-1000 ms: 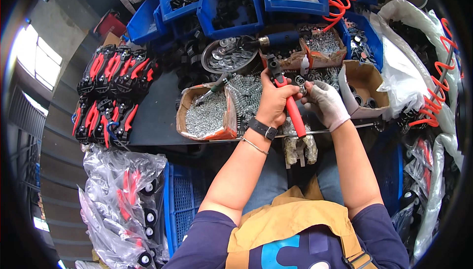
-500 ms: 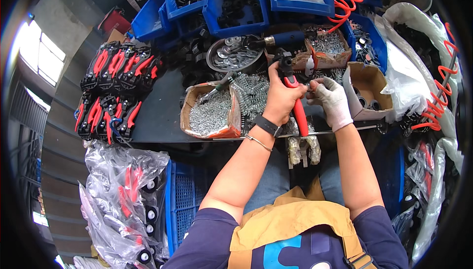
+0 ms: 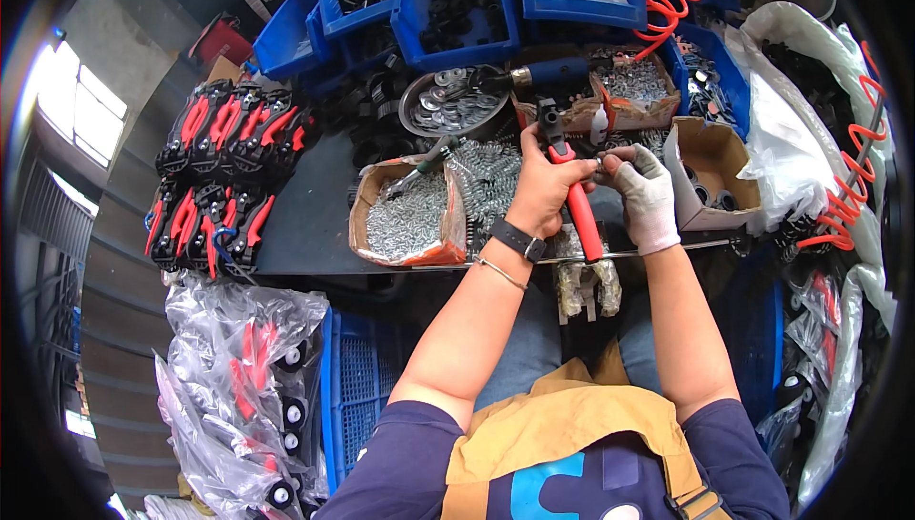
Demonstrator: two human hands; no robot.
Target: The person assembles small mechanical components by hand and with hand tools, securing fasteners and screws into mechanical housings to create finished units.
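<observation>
- Hazard, tool: the red-handled tool (image 3: 585, 220), held over the front edge of the bench (image 3: 305, 205), could twist or fall if the left hand (image 3: 539, 194) loosens.
- Hazard, part: slipping fingertips could drop the small metallic part (image 3: 599, 164) among loose springs (image 3: 488, 186).
- Left hand: fingers closed around the tool.
- Right hand (image 3: 646, 198): gloved; thumb and fingers pinched together on the part, whose exact shape cannot be told.

Two hands (image 3: 545, 191) (image 3: 648, 194), one bowl (image 3: 442, 134), one bottle (image 3: 599, 127)
</observation>
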